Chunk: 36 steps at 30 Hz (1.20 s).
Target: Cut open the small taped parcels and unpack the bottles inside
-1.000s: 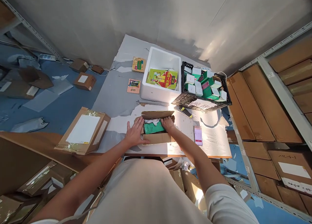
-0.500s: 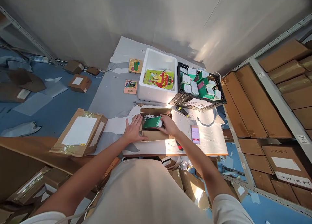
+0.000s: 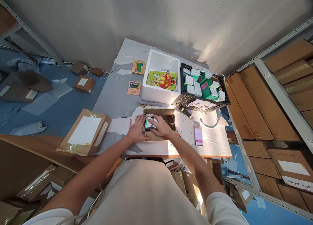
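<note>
A small green-and-white box (image 3: 149, 123) stands inside an open cardboard box (image 3: 156, 137), at its left end. My right hand (image 3: 161, 126) reaches in from the right, its fingers closed on the small box. My left hand (image 3: 136, 130) rests against the cardboard box's left side, fingers stretched and spread, thumb along the front. Both hands partly hide the cardboard box and what lies in it. Behind the box's right end lies a black-and-yellow cutter (image 3: 186, 112).
A white foam box (image 3: 158, 96) with colourful booklets and a black crate (image 3: 183, 99) of green-and-white boxes stand behind. A phone (image 3: 199, 135) lies right. A taped carton (image 3: 104, 133) stands left. Shelving (image 3: 276, 101) with cartons flanks the table (image 3: 110, 97).
The small green box has moved left inside the cardboard box and turned, now showing a white face. My right hand has moved left with it; my left hand stays at the box's left side.
</note>
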Available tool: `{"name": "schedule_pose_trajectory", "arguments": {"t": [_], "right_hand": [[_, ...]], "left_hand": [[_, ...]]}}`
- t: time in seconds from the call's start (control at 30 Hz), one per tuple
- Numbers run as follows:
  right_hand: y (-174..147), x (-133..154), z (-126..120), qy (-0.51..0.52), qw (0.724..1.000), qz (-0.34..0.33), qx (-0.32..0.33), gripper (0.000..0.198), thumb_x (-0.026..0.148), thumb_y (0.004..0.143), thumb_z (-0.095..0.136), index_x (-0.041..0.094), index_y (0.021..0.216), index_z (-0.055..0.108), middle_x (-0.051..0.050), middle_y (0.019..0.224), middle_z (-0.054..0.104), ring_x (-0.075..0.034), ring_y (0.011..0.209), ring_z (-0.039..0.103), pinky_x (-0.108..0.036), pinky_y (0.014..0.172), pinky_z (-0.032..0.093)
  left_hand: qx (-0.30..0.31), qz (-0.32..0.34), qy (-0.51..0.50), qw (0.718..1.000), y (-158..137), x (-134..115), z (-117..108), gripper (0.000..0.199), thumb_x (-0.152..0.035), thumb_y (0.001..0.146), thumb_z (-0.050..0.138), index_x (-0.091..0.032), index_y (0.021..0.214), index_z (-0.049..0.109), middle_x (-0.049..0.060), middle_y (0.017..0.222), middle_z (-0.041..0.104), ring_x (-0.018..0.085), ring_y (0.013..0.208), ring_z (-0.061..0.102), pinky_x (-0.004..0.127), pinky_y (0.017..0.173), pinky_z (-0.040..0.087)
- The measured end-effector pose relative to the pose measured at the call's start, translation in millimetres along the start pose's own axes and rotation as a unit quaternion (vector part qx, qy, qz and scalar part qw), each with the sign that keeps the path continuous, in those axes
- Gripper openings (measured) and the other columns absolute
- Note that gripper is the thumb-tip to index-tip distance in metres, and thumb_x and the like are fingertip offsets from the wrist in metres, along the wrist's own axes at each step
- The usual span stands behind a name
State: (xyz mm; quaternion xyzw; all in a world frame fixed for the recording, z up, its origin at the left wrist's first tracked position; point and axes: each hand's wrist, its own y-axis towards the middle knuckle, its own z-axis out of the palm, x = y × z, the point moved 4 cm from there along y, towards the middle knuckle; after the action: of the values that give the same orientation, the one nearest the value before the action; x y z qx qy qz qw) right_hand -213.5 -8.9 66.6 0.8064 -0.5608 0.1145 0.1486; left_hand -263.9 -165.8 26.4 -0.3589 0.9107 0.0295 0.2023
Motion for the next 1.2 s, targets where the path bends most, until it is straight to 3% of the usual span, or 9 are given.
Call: {"name": "schedule_pose_trajectory", "arguments": {"t": [0.2,0.33,0.43,0.63,0.77,0.83,1.0,1.1,1.2], "right_hand": [[-13.2,-1.9,-56.2,0.001,0.995,0.007,-0.098,0.051,0.040,0.085,0.058,0.022,0.131,0.050,-0.017,0.129,0.044,-0.031,0.119,0.045,-0.051,0.097,0.043],[-62.8,8.7,-131.0,-0.015,0.976,0.020,-0.215,0.064,0.036,0.079,0.065,0.028,0.138,0.041,-0.015,0.132,0.041,-0.033,0.121,0.045,-0.052,0.096,0.044],[-104.0,28.3,-155.3,-0.033,0.970,0.021,-0.239,0.071,0.032,0.076,0.068,0.031,0.140,0.037,-0.014,0.132,0.040,-0.033,0.120,0.047,-0.053,0.094,0.046],[-136.8,41.2,-69.8,-0.004,0.989,0.043,-0.145,0.057,0.031,0.080,0.062,0.024,0.135,0.045,-0.016,0.126,0.045,-0.031,0.114,0.050,-0.051,0.090,0.049],[-129.6,28.6,-4.0,0.019,0.991,0.064,-0.114,0.054,0.032,0.082,0.060,0.023,0.134,0.047,-0.017,0.125,0.046,-0.030,0.113,0.050,-0.052,0.090,0.049],[-124.6,25.4,13.6,0.039,0.992,0.061,-0.102,0.054,0.031,0.082,0.061,0.023,0.134,0.046,-0.017,0.126,0.046,-0.030,0.115,0.049,-0.051,0.092,0.048],[-117.5,26.1,18.3,0.098,0.993,0.027,-0.062,0.055,0.035,0.083,0.061,0.016,0.132,0.044,-0.021,0.134,0.043,-0.030,0.131,0.037,-0.050,0.104,0.040],[-118.5,24.4,3.0,0.111,0.992,0.040,-0.041,0.060,0.045,0.078,0.066,0.014,0.126,0.046,-0.024,0.143,0.033,-0.033,0.140,0.023,-0.054,0.109,0.033],[-122.2,21.8,-13.9,0.154,0.982,0.095,-0.060,0.053,0.044,0.077,0.068,0.016,0.118,0.050,-0.023,0.142,0.038,-0.033,0.137,0.032,-0.053,0.105,0.038]], "left_hand": [[0.009,0.000,0.021,1.000,13.3,6.4,-5.6,0.121,-0.074,0.060,0.060,-0.010,0.150,0.012,0.020,0.155,0.018,0.040,0.143,0.011,0.066,0.109,0.002],[0.019,-0.004,0.032,0.999,41.0,14.3,-13.0,0.120,-0.073,0.061,0.060,-0.009,0.150,0.012,0.022,0.155,0.016,0.041,0.143,0.009,0.066,0.109,-0.001],[0.035,0.005,0.036,0.999,67.6,21.4,-22.1,0.119,-0.071,0.061,0.062,-0.008,0.149,0.014,0.022,0.155,0.014,0.042,0.142,0.008,0.068,0.108,-0.003],[-0.006,0.055,-0.007,0.998,83.7,21.4,-57.7,0.096,-0.061,0.068,0.062,-0.012,0.144,0.032,0.019,0.153,0.026,0.041,0.142,0.015,0.070,0.107,0.002],[-0.188,0.076,-0.097,0.975,22.4,-5.6,-70.9,0.060,-0.050,0.085,0.048,-0.017,0.135,0.044,0.015,0.143,0.043,0.030,0.136,0.034,0.056,0.113,0.019],[-0.170,0.169,-0.135,0.962,-14.3,-32.6,-55.0,0.064,-0.054,0.079,0.058,-0.020,0.131,0.047,0.013,0.134,0.054,0.028,0.127,0.046,0.049,0.110,0.031],[-0.041,0.222,-0.184,0.957,-39.9,-72.1,-4.8,0.074,-0.054,0.072,0.068,-0.019,0.134,0.044,0.015,0.136,0.050,0.028,0.124,0.048,0.043,0.103,0.042],[-0.001,0.231,-0.197,0.953,-25.0,-73.7,0.4,0.072,-0.053,0.076,0.065,-0.020,0.136,0.042,0.013,0.132,0.053,0.026,0.122,0.050,0.042,0.103,0.042],[0.030,0.243,-0.172,0.954,-14.1,-70.6,-6.4,0.068,-0.054,0.080,0.060,-0.022,0.137,0.042,0.013,0.130,0.052,0.027,0.119,0.051,0.041,0.099,0.043]]}}
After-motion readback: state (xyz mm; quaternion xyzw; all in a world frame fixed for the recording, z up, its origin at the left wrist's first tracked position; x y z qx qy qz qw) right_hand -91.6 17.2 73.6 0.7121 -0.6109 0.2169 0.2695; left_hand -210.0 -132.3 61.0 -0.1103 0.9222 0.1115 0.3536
